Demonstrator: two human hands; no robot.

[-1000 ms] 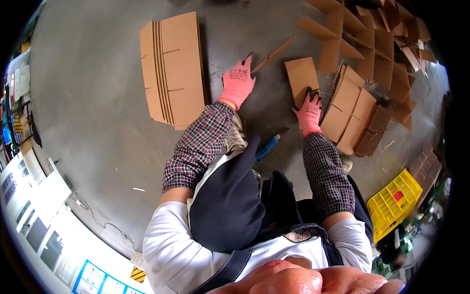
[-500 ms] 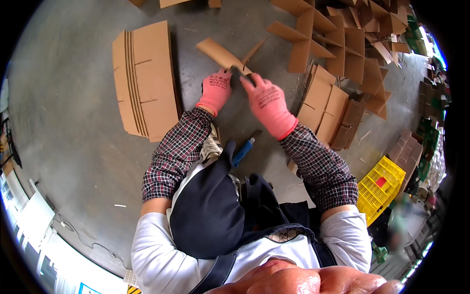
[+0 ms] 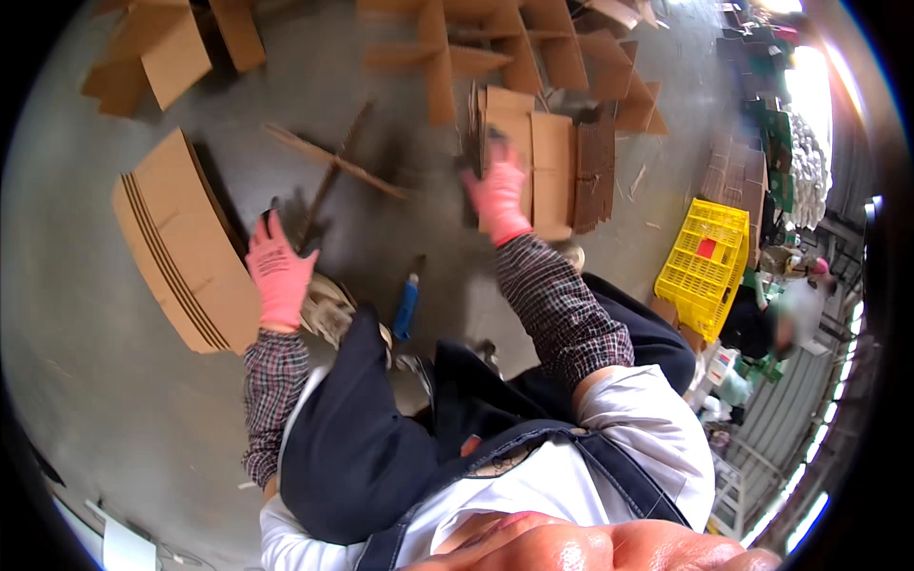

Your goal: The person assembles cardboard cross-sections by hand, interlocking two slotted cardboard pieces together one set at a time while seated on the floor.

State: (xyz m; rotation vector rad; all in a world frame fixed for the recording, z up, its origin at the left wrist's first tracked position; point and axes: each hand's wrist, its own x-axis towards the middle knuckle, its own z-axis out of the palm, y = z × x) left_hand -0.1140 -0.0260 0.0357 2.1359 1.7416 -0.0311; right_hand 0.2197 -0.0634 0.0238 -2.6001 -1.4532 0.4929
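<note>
Two cardboard strips slotted into a cross (image 3: 335, 167) stand on the floor between my hands, touched by neither. My left hand (image 3: 280, 276), in a pink glove with dark fingertips, is at the right edge of a stack of slotted cardboard sheets (image 3: 181, 243), its fingers apart and nothing held. Over at the right, my right hand (image 3: 503, 195), gloved alike and slightly blurred, reaches to the left side of another stack of cardboard strips (image 3: 552, 171). Its fingers are spread; whether they touch the stack I cannot tell. A blue-handled tool (image 3: 407, 306) lies near my feet.
Assembled cardboard dividers (image 3: 519, 57) stand at the far side, and more cardboard partitions (image 3: 167, 57) at the far left. To the right is a yellow plastic crate (image 3: 700, 271). Brown cardboard (image 3: 725, 176) lies beyond it. Another person (image 3: 795, 309) is at the right rim.
Both hands have let go of the cardboard, which now stands as a cross on the floor. They have moved apart, each toward a stack. The whole view has swung to the right.
</note>
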